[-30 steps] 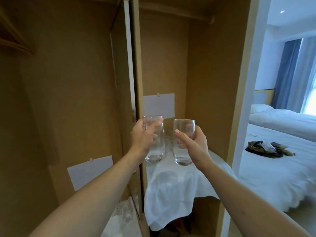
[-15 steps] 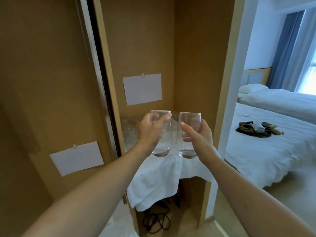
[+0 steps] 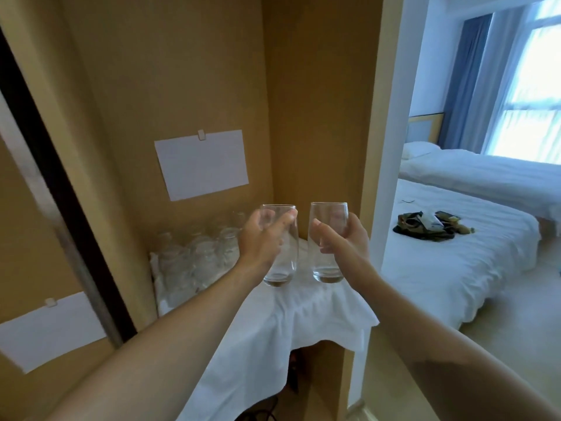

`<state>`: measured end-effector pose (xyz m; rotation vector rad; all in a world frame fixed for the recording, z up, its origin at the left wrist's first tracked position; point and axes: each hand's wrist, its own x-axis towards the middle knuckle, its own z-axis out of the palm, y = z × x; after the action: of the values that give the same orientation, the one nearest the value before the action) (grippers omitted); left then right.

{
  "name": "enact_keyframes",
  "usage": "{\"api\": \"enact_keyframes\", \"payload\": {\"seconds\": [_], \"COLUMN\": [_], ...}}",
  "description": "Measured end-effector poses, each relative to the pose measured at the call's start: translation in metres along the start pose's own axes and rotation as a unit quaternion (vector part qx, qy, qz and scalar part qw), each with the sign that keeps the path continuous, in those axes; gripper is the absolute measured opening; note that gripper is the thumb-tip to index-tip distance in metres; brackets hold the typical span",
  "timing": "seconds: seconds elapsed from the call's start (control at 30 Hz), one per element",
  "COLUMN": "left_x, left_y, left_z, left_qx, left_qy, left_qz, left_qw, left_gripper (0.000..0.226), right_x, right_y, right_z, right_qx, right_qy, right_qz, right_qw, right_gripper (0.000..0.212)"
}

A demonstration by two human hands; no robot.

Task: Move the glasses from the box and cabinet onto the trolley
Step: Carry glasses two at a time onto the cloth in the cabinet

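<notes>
My left hand (image 3: 261, 241) grips a clear tall glass (image 3: 283, 262) upright, fingers curled round its upper half. My right hand (image 3: 343, 241) grips a second clear glass (image 3: 328, 259) the same way, just to the right of the first. Both glasses hang in the air above a shelf covered with a white cloth (image 3: 303, 317) inside the brown cabinet (image 3: 318, 117). Several more clear glasses (image 3: 200, 256) stand in a cluster at the back left of that cloth. No trolley or box shows in this view.
A white paper sheet (image 3: 202, 164) is clipped to the cabinet's back wall, another sheet (image 3: 51, 329) lower left. A sliding door edge (image 3: 60, 208) runs diagonally at left. Right of the cabinet post, a room opens with two white beds (image 3: 455, 268) and dark items (image 3: 425, 227) on one.
The view has swung left to right and closer, and both hands with their glasses have lifted a little off the cloth. The cluster of glasses at the back left has come into view.
</notes>
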<state>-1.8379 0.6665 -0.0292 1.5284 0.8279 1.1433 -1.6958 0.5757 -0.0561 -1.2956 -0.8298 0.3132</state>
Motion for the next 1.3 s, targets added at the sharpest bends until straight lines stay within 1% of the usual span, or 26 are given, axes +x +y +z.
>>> {"api": "enact_keyframes", "payload": {"seconds": [0.17,0.33,0.5,0.67,0.77,0.83,0.93,1.07,1.2,1.3], "left_x": [0.05,0.087,0.109,0.121,0.126,0.127,0.127,0.128,0.132,0.127], "left_y": [-0.011,-0.034,-0.068,-0.105,-0.125,-0.14,-0.159,-0.175,-0.187,-0.203], "left_z": [0.011,0.007,-0.008,-0.02,-0.023,-0.023,-0.021,-0.011,-0.001,0.003], "left_qx": [-0.019,-0.02,-0.022,-0.035,-0.031,-0.025,-0.025,-0.008,-0.002,0.022], "left_qy": [0.007,0.02,0.056,0.095,0.112,0.122,0.142,0.171,0.198,0.201], "left_qz": [-0.002,-0.012,-0.052,-0.092,-0.108,-0.118,-0.125,-0.137,-0.124,-0.114], "left_qw": [1.0,1.0,0.997,0.991,0.987,0.985,0.982,0.976,0.972,0.973], "left_gripper": [0.053,0.046,0.066,0.067,0.069,0.069,0.064,0.072,0.074,0.076], "right_x": [0.052,0.084,0.101,0.113,0.118,0.122,0.129,0.139,0.152,0.154], "right_y": [0.02,0.041,0.065,0.091,0.112,0.127,0.149,0.177,0.199,0.218], "right_z": [0.015,0.033,0.056,0.079,0.087,0.093,0.101,0.104,0.107,0.108], "right_qx": [0.001,-0.015,-0.036,-0.054,-0.07,-0.058,-0.045,-0.038,-0.035,-0.046], "right_qy": [-0.009,-0.027,-0.069,-0.106,-0.128,-0.137,-0.154,-0.199,-0.24,-0.26], "right_qz": [0.01,0.024,0.055,0.077,0.09,0.097,0.105,0.132,0.151,0.15], "right_qw": [1.0,0.999,0.995,0.99,0.985,0.984,0.981,0.97,0.958,0.953], "right_gripper": [0.051,0.052,0.058,0.066,0.054,0.052,0.062,0.076,0.079,0.086]}}
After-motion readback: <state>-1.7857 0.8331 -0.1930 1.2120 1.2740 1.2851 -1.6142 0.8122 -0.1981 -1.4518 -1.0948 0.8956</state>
